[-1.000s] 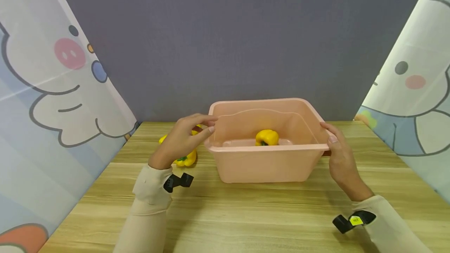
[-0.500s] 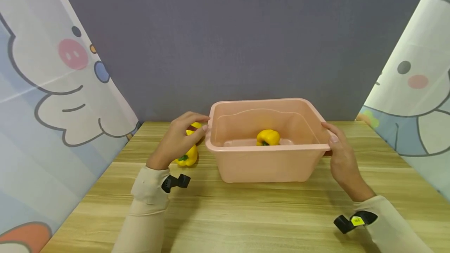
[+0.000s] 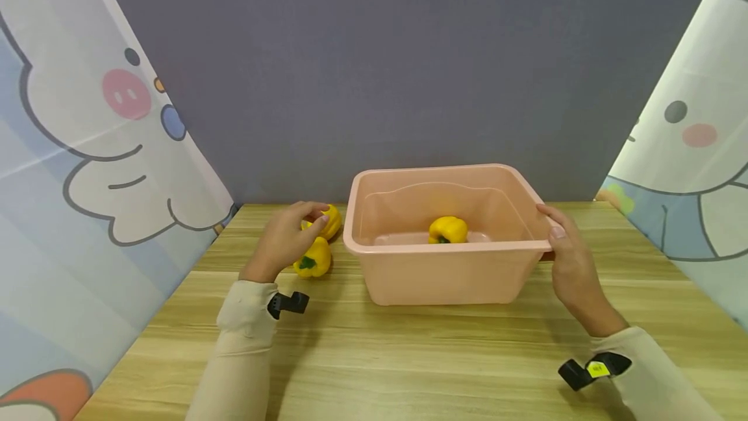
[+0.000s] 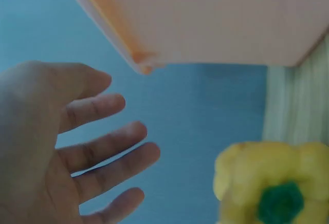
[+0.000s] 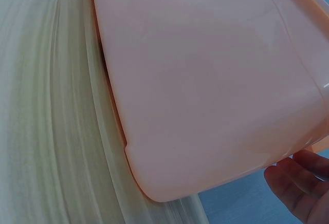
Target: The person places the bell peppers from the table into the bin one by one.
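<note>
A pink plastic tub stands on the wooden table with one yellow bell pepper inside. Two more yellow peppers lie left of the tub, a near one and a far one. My left hand hovers over these two with its fingers spread and holds nothing. The left wrist view shows that open hand beside a pepper below the tub's rim. My right hand grips the tub's right rim, thumb on top. In the right wrist view its fingers sit under the tub wall.
The wooden table runs from the tub to the near edge. A grey wall closes the back, and cartoon-printed curtains hang on both sides. Black straps sit at both wrists.
My left hand has come off the tub's left rim and moved left and down to the two peppers. My right hand stays on the right rim.
</note>
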Demonstrator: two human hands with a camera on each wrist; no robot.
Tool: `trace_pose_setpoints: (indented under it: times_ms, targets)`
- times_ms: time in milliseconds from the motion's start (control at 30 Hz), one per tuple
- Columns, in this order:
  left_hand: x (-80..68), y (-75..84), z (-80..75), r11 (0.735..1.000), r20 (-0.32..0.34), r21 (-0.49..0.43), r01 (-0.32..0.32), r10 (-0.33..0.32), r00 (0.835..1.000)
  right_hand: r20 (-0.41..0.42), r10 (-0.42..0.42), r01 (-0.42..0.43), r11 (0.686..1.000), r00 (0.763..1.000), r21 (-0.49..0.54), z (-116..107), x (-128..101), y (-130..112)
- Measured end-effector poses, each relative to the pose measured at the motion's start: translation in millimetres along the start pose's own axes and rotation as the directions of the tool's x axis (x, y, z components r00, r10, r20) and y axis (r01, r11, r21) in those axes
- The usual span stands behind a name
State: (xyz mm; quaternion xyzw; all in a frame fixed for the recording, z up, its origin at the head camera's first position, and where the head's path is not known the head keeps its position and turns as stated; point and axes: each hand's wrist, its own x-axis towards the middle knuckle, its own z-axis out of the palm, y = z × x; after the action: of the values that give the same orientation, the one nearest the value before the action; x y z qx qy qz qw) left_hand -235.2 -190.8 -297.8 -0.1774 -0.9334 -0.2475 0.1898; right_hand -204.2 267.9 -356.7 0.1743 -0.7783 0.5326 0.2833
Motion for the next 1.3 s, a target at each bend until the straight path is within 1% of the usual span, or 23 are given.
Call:
trace_pose_setpoints:
  times_ms: [67, 200, 333, 500, 600, 733, 900, 1033, 1100, 1300]
  targets:
    - [0.7, -6.1, 4.7, 0.999, 0.008, 0.041, 0.010, -0.011, 1.000, -0.005, 0.000, 0.000, 1.000, 1.000, 0.006, 0, 0, 0]
    - [0.6, -16.0, 11.3, 0.997, 0.024, 0.069, 0.034, -0.036, 0.999, -0.014, -0.005, 0.005, 1.000, 1.000, 0.011, 0, -1, 0]
    - [0.0, -24.2, 16.0, 0.993, 0.049, 0.091, 0.071, -0.076, 0.996, -0.003, -0.014, 0.014, 1.000, 1.000, 0.007, 0, 0, -2]
    - [-2.5, -31.6, 20.2, 0.984, 0.080, 0.142, 0.104, -0.117, 0.990, 0.018, 0.001, -0.001, 1.000, 1.000, -0.008, -1, 0, -4]
    - [-4.7, -33.6, 21.8, 0.974, 0.106, 0.181, 0.133, -0.154, 0.982, 0.020, 0.014, -0.014, 1.000, 1.000, -0.017, -2, 0, -3]
    - [-6.5, -33.7, 21.9, 0.954, 0.140, 0.241, 0.178, -0.215, 0.966, 0.016, 0.018, -0.018, 1.000, 1.000, -0.016, -2, -1, -2]
    - [-7.2, -33.8, 21.6, 0.931, 0.157, 0.297, 0.211, -0.266, 0.951, 0.013, 0.019, -0.019, 1.000, 1.000, -0.011, -1, -1, -2]
    - [-8.4, -34.4, 21.8, 0.926, 0.171, 0.312, 0.211, -0.273, 0.947, 0.012, 0.019, -0.018, 1.000, 1.000, -0.023, -1, 0, -2]
    - [-8.3, -34.3, 22.3, 0.926, 0.186, 0.313, 0.214, -0.280, 0.942, 0.010, 0.017, -0.016, 0.999, 1.000, -0.030, -1, 0, -2]
    - [-6.1, -34.8, 25.8, 0.924, 0.231, 0.325, 0.203, -0.286, 0.930, 0.000, 0.012, -0.012, 1.000, 1.000, -0.011, -2, 1, -1]
